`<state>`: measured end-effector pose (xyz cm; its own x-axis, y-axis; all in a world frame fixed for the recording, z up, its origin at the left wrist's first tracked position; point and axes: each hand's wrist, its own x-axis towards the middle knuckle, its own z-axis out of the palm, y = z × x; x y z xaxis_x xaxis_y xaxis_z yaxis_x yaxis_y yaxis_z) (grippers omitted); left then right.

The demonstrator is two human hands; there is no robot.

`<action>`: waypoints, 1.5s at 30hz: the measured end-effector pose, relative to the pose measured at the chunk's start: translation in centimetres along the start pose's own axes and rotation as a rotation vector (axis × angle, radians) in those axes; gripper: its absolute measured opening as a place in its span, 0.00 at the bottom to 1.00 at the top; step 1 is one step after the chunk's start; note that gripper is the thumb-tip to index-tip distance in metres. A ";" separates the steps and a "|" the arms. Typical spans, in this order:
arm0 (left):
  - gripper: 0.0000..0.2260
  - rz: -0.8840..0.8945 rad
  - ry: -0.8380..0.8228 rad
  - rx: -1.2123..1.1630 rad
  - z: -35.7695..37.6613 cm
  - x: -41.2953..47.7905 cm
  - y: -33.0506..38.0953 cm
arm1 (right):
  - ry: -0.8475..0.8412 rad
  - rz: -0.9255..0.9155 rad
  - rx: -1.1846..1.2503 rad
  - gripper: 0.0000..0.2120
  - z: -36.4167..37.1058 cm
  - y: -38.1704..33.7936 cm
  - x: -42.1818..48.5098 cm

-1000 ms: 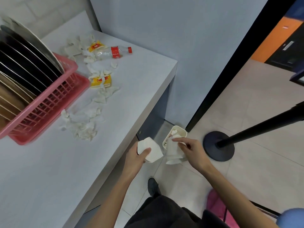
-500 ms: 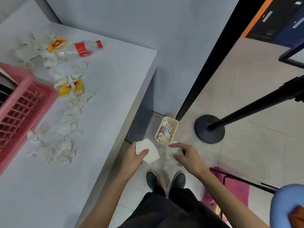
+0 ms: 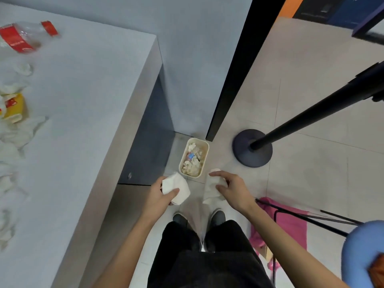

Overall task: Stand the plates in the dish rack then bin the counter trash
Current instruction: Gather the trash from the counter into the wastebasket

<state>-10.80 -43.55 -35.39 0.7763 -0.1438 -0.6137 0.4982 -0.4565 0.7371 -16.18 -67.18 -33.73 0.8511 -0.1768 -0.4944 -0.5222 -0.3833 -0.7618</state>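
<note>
Head view: left hand (image 3: 160, 196) grips tissue (image 3: 176, 189); right hand (image 3: 232, 189) fingers apart; bin (image 3: 204, 163) long axis away.

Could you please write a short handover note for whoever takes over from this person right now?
Left hand: holding a crumpled white tissue above the floor, just short of the bin.
Right hand: fingers loosely around a second tissue, blurred and hanging down; grip uncertain.
Small cream bin: on the floor by the counter's end, already partly filled with trash.
Dish rack: out of view, so the plates cannot be checked.
Left: drop both tissues, then clear the plastic bottle, yellow wrapper and scattered tissues from the counter.
</note>
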 end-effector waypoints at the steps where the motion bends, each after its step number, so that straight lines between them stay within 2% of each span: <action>1: 0.14 -0.008 0.000 -0.002 0.7 1.2 -0.6 | 0.001 0.007 -0.002 0.21 0.1 1.2 1.0; 6: 0.14 -0.021 -0.007 0.063 4.5 9.2 -4.6 | 0.065 0.043 0.042 0.30 1.9 8.8 8.0; 8: 0.14 0.001 -0.026 0.139 5.7 12.6 -6.3 | 0.110 0.058 0.076 0.30 3.0 11.7 11.2; 15: 0.16 0.117 -0.124 0.495 10.0 27.8 -13.6 | 0.184 -0.014 0.067 0.24 7.3 20.7 24.5; 20: 0.18 0.270 -0.279 0.714 13.4 38.1 -19.0 | 0.224 -0.188 0.045 0.13 10.1 25.3 34.0; 24: 0.14 0.346 -0.359 0.878 15.4 43.0 -21.5 | 0.231 -0.280 0.052 0.08 12.2 27.7 38.0; 28: 0.21 0.365 -0.461 1.079 16.8 45.2 -23.3 | 0.191 -0.367 0.064 0.09 14.1 29.9 39.1; 30: 0.25 0.378 -0.446 1.059 16.6 45.5 -23.5 | 0.179 -0.387 0.063 0.09 14.7 30.8 38.8; 33: 0.27 0.444 -0.341 0.903 14.9 45.1 -22.8 | 0.167 -0.376 0.058 0.08 15.0 31.3 38.0; 37: 0.14 0.496 -0.149 0.689 12.2 45.2 -22.6 | 0.141 -0.379 -0.028 0.10 15.3 31.1 36.8; 40: 0.16 0.447 -0.056 0.673 11.3 46.5 -22.8 | 0.090 -0.426 -0.170 0.12 16.2 31.2 35.9; 43: 0.21 0.316 -0.103 0.723 11.4 47.1 -22.7 | -0.004 -0.522 -0.478 0.13 18.2 31.9 35.2; 45: 0.22 0.249 -0.180 0.705 11.9 46.8 -22.8 | -0.086 -0.520 -0.629 0.13 19.5 32.5 34.5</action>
<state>9.58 -50.31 -84.31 0.7282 -0.4290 -0.5345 -0.0942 -0.8351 0.5420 -4.84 -68.01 -83.72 0.9555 0.2233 -0.1927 0.0875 -0.8384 -0.5379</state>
